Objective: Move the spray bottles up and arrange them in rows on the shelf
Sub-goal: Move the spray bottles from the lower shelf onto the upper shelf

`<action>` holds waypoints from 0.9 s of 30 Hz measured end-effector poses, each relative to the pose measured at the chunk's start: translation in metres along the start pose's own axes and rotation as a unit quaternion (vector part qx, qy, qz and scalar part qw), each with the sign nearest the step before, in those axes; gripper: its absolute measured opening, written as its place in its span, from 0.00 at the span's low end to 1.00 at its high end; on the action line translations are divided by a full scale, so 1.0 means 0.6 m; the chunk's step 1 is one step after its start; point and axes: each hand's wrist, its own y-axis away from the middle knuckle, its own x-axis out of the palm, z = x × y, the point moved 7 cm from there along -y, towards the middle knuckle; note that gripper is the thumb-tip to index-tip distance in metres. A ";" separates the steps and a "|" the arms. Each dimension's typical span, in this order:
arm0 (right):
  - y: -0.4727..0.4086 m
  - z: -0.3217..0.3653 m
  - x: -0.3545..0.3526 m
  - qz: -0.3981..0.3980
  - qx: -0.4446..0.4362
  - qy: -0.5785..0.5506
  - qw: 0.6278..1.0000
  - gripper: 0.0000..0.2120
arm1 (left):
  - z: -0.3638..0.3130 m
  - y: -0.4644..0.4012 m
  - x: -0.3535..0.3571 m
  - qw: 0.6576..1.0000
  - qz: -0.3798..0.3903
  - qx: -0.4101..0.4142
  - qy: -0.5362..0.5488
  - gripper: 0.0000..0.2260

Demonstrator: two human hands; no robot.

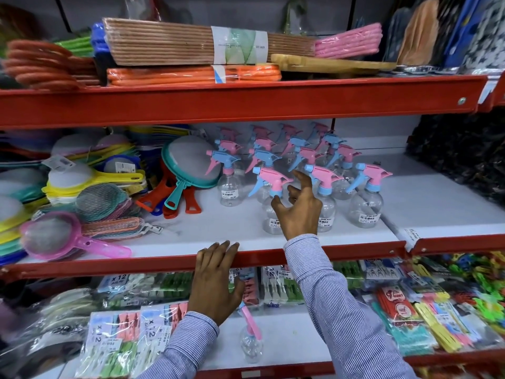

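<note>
Below the left hand [216, 285], lying flat on the lower shelf: one clear plastic spray bottle with pink trigger [250, 340], long axis running away from the wrist. Left hand open, resting on the red shelf edge [109, 265], nearer. Right hand [299, 206] open, hovering at the standing bottle rows [297, 170] above.

A: Middle shelf [191, 236], white board, red front lip. Contents?

B: Spray bottles [367, 198] standing upright in rows, from centre out toward 2 o'clock. Flat strainers [188, 165] at 10 o'clock, one teal-rimmed, leaning. Pink sieve [52, 236] at 8 o'clock.

A: Lower shelf [287, 337]?

B: One spray bottle [250, 340] at 6 o'clock; clothes-peg packs [120, 340] at 7 o'clock and 4 o'clock.

A: Top shelf [246, 102]?

B: Stacked flat packs [164, 42], 12 o'clock.
</note>
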 end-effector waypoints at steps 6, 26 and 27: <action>0.093 0.001 -0.067 -0.023 -0.084 0.014 0.996 0.19 | 0.011 0.001 -0.015 0.998 0.011 0.032 -0.046 0.33; 0.324 -0.302 0.113 0.360 0.143 0.296 0.873 0.12 | 0.085 -0.002 -0.055 0.998 -0.013 -0.031 -0.058 0.29; 0.306 -0.260 0.124 0.343 0.130 0.280 0.887 0.13 | 0.112 -0.010 -0.085 0.997 -0.032 -0.042 -0.049 0.28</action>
